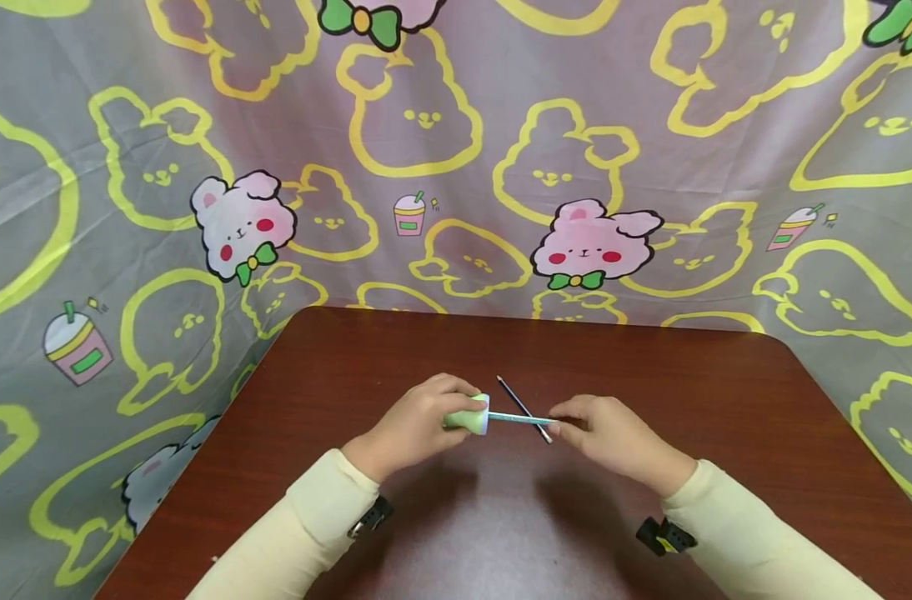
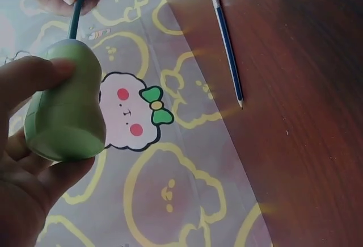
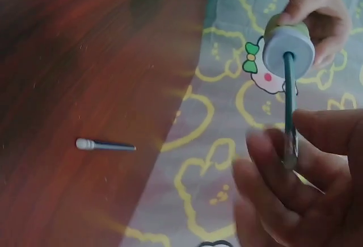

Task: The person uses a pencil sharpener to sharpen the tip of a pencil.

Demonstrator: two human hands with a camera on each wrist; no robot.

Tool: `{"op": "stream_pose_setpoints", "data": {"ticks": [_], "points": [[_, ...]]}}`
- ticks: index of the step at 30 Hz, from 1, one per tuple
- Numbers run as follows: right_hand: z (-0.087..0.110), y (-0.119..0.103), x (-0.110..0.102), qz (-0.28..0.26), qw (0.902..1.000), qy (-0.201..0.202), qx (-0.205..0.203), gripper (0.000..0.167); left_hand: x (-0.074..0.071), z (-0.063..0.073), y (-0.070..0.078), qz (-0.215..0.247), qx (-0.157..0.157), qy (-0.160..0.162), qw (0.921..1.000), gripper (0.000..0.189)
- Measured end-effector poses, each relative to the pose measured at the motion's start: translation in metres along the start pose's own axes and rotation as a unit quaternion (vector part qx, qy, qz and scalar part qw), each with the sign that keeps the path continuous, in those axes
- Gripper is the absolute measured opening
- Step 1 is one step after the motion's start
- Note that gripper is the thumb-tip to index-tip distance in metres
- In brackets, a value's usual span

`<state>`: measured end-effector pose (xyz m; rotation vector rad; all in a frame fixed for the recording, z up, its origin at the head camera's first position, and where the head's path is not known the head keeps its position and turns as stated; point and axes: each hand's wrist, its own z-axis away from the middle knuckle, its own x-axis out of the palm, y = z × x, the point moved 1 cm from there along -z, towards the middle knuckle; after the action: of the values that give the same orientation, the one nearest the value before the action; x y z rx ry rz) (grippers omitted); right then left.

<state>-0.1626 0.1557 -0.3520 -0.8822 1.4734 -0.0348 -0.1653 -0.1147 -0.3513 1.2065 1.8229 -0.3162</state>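
My left hand (image 1: 426,412) grips a green, waisted pencil sharpener (image 2: 68,108) with its thumb and fingers curled round the body. The sharpener's pale end (image 3: 286,54) faces right and has a round hole. A teal pencil (image 1: 519,418) runs into that hole, its tip hidden inside. At the pencil's outer end, my right hand (image 1: 609,429) pinches it between thumb and fingers; some of these fingers are blurred in the right wrist view. Both hands are held above the table. Below and behind the teal pencil lies a dark blue pencil (image 2: 229,54) with a white end and a sharpened point.
The reddish-brown wooden table (image 1: 396,350) has rounded far corners. A grey cloth (image 1: 463,200) printed with yellow outlines and pink cartoon animals hangs behind it and along the sides. Dark straps (image 1: 666,536) sit at both wrists over cream sleeves.
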Motion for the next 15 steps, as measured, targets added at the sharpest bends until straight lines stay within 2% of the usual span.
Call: {"op": "stream_pose_setpoints", "data": {"ticks": [2, 3, 6, 8, 9, 12, 15], "points": [[0.0013, -0.0012, 0.0015, 0.086, 0.9924, 0.068, -0.056, 0.020, -0.0012, -0.0001, -0.0018, 0.009, -0.033, -0.010, 0.9994, 0.034], [0.0016, -0.0014, 0.0025, 0.124, 0.9825, 0.105, -0.091, 0.022, -0.0017, 0.0001, -0.0027, 0.015, -0.048, -0.014, 0.9986, 0.034], [0.0018, -0.0001, 0.0055, 0.201, 0.9413, 0.193, -0.191, 0.028, -0.0028, 0.0004, -0.0047, 0.031, -0.077, -0.019, 0.9963, 0.034], [0.0012, 0.0009, 0.0072, 0.218, 0.9196, 0.224, -0.238, 0.027, -0.0029, 0.0001, -0.0046, 0.038, -0.080, -0.018, 0.9959, 0.034], [0.0011, 0.0007, 0.0078, 0.219, 0.9132, 0.232, -0.253, 0.026, -0.0032, -0.0002, -0.0038, 0.040, -0.081, -0.018, 0.9958, 0.034], [0.0014, 0.0000, 0.0088, 0.218, 0.9067, 0.244, -0.266, 0.021, -0.0029, -0.0011, -0.0020, 0.041, -0.079, -0.015, 0.9959, 0.033], [0.0023, -0.0005, 0.0095, 0.210, 0.9089, 0.244, -0.265, 0.020, -0.0020, -0.0016, -0.0002, 0.039, -0.075, -0.014, 0.9963, 0.033]]}}
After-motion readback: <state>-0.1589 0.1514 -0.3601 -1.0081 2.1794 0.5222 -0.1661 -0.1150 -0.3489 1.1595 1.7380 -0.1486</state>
